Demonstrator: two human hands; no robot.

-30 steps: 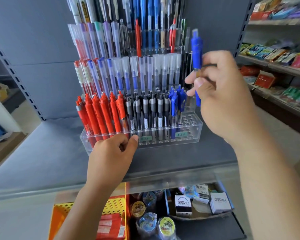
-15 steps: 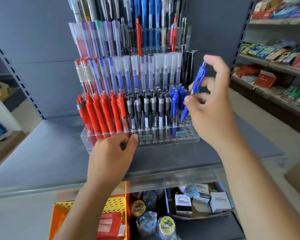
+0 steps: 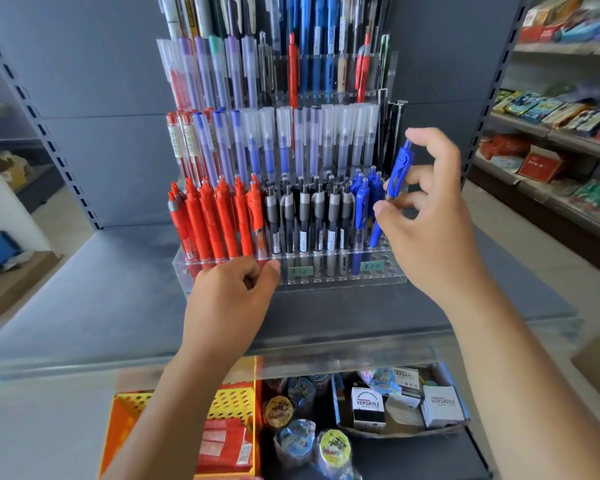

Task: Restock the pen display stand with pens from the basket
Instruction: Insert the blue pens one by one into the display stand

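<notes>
Pen, blue retractable (image 3: pixel 392 188), tilted with clip end uppermost and tip down at the perforated front tier of the clear acrylic pen display stand (image 3: pixel 329 277), just right of the blue pens (image 3: pixel 360 209) seated there; pinched by the right grip (image 3: pixel 430 233), thumb and fingers on the barrel, index fingertip on the top end. Left grip (image 3: pixel 229 303): fingers curled, holding nothing, knuckles and thumb against the stand's front wall below the red pens (image 3: pixel 215 220). Stand sits on a grey shelf (image 3: pixel 84 289); orange-and-yellow basket (image 3: pixel 232 398) lies below it at lower left, partly hidden by the left arm.
</notes>
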